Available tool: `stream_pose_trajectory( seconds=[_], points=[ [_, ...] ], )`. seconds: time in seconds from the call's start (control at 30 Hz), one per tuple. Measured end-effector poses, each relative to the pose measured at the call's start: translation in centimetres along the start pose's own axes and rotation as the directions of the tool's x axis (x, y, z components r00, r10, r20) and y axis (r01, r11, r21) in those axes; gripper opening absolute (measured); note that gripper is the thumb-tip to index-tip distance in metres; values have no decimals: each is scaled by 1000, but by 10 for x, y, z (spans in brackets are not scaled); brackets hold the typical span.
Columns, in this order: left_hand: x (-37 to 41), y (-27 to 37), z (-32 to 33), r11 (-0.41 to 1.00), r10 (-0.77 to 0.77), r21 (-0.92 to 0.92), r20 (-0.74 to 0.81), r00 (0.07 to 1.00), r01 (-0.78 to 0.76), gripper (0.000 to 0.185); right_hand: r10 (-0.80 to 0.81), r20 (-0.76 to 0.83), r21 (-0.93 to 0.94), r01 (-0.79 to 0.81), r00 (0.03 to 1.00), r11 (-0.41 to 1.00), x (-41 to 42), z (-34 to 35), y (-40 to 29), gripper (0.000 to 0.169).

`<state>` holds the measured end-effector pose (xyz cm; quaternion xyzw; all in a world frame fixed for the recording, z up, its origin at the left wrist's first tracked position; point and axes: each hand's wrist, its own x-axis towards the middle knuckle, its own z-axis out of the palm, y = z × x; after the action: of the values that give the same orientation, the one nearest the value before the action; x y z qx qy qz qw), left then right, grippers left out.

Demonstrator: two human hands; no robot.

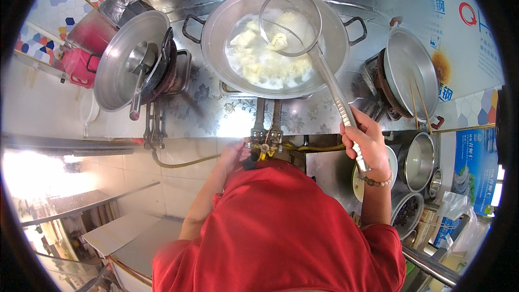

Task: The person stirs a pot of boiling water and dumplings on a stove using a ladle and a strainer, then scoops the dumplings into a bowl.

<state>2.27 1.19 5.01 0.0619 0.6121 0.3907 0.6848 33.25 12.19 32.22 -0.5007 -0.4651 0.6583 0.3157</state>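
Observation:
My right hand (364, 140) grips the ribbed metal handle of a long-handled mesh strainer (300, 12). The strainer's round head is over the back right of a wide two-handled aluminium pot (214, 54). A dumpling (278, 42) shows at the mesh's lower edge; I cannot tell whether it lies in the strainer or behind it. Pale dumplings (252, 69) fill much of the pot's cloudy, foaming water. Down at the counter's front edge, my left hand (236, 154) is beside the brass gas valves (265, 140). Its fingers are partly hidden, so their grip is unclear.
To the left, an aluminium pan (109, 65) holds a metal ladle (140, 59). Chopsticks (417, 97) rest in the right-hand pan (405, 56). Metal bowls (419, 162) stand below it, near a metal rail (432, 265). A yellow gas hose (320, 148) runs under the counter.

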Motion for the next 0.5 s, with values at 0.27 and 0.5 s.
stream_pose_trajectory(
  seconds=[0.27, 0.5],
  points=[
    [-7, 4, 2, 999, 9, -53, -2, 1000, -9, 27, -219, -109, -252, 186, 970, 950, 7, 6, 45, 51],
    [-10, 4, 4, 995, 16, -98, -17, 1000, -17, 26, -266, -151, -43, 263, 952, 964, 13, 9, 62, 52]
  ],
)
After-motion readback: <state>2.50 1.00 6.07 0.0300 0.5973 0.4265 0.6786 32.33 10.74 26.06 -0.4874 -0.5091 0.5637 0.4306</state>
